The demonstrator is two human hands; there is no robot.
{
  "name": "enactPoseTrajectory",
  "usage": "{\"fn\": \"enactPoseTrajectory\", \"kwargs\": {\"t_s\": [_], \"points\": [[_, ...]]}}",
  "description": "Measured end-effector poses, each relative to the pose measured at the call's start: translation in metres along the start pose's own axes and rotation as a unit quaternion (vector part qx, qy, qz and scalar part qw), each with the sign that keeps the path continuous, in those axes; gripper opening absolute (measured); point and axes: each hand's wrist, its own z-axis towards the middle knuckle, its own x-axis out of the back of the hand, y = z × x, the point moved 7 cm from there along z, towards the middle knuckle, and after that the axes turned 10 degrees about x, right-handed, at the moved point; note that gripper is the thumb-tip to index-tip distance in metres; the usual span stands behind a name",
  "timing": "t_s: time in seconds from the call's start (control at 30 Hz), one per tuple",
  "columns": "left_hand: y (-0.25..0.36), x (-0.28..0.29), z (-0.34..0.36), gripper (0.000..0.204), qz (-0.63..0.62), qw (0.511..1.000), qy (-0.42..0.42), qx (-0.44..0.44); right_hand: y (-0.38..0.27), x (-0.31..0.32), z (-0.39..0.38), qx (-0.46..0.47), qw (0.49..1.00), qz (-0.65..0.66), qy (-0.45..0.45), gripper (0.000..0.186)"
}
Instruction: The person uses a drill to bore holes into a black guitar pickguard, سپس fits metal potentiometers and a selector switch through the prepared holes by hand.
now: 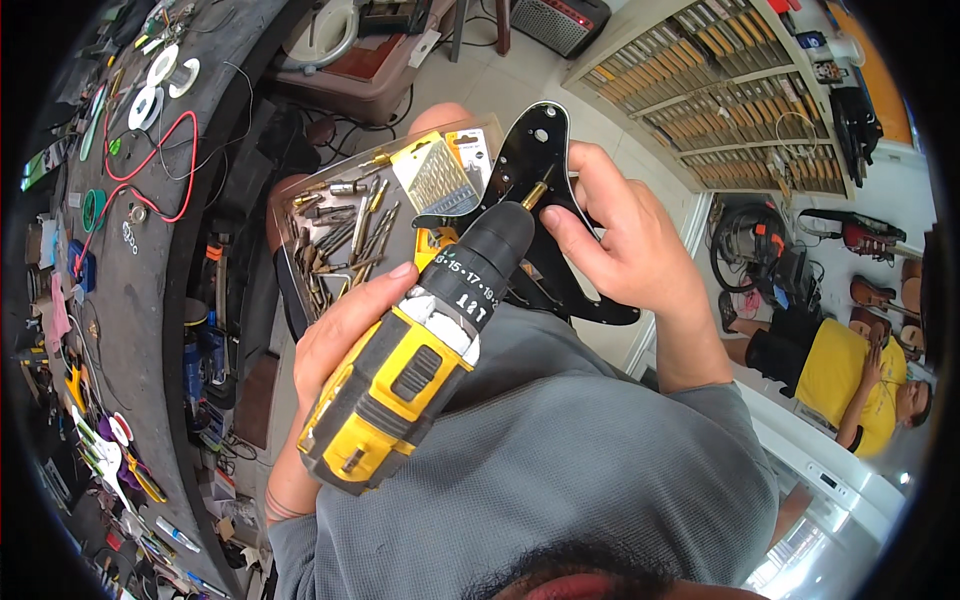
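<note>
My left hand (pixel 345 325) is wrapped around a yellow and black cordless drill (pixel 400 375); its grip is mostly hidden beneath the body. From the black chuck sticks a gold-coloured bit (pixel 537 193), its tip over a black guitar pickguard (pixel 522 150). Whether the tip touches the plate I cannot tell. My right hand (pixel 635 240) pinches the pickguard's right edge, thumb on top and fingers behind, holding it above my lap. Beyond the drill, a clear tray (pixel 345 162) holds loose drill bits (pixel 335 235) and a yellow-labelled drill bit pack (pixel 440 180).
A dark workbench (pixel 150 330) on my left carries a red cable (pixel 160 165), wire spools and tools. A cabinet of small drawers (pixel 710 95) stands ahead right, near an amplifier (pixel 558 22). Guitars (pixel 872 292) hang at right, by a seated person in a yellow shirt (pixel 843 375).
</note>
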Motion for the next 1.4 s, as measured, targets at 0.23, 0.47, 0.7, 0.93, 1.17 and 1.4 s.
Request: {"fn": "enactPoseTrajectory", "kwargs": {"t_s": [0.23, 0.47, 0.7, 0.93, 1.17, 1.4], "points": [[0.003, 0.000, 0.000, 0.069, 0.010, 1.000, 0.002, -0.013, -0.002, -0.001, -0.001, -0.004, 1.000, -0.020, -0.008, 0.046], [0.000, 0.000, 0.000, 0.070, 0.009, 1.000, -0.017, 0.013, -0.002, -0.002, -0.001, -0.016, 1.000, -0.003, -0.002, 0.048], [0.004, -0.001, 0.001, 0.064, -0.018, 1.000, 0.002, 0.008, -0.002, -0.002, -0.001, -0.022, 1.000, 0.000, 0.002, 0.049], [-0.002, -0.001, 0.000, 0.068, -0.009, 1.000, -0.007, -0.008, -0.002, -0.001, -0.002, -0.030, 1.000, -0.001, 0.004, 0.049], [0.001, -0.001, 0.000, 0.070, -0.006, 1.000, -0.009, -0.011, -0.001, -0.002, -0.003, -0.046, 0.999, 0.004, 0.009, 0.053], [0.004, -0.001, 0.003, 0.071, 0.026, 1.000, -0.011, 0.009, -0.005, 0.000, -0.003, -0.044, 0.999, 0.002, 0.007, 0.059]]}}
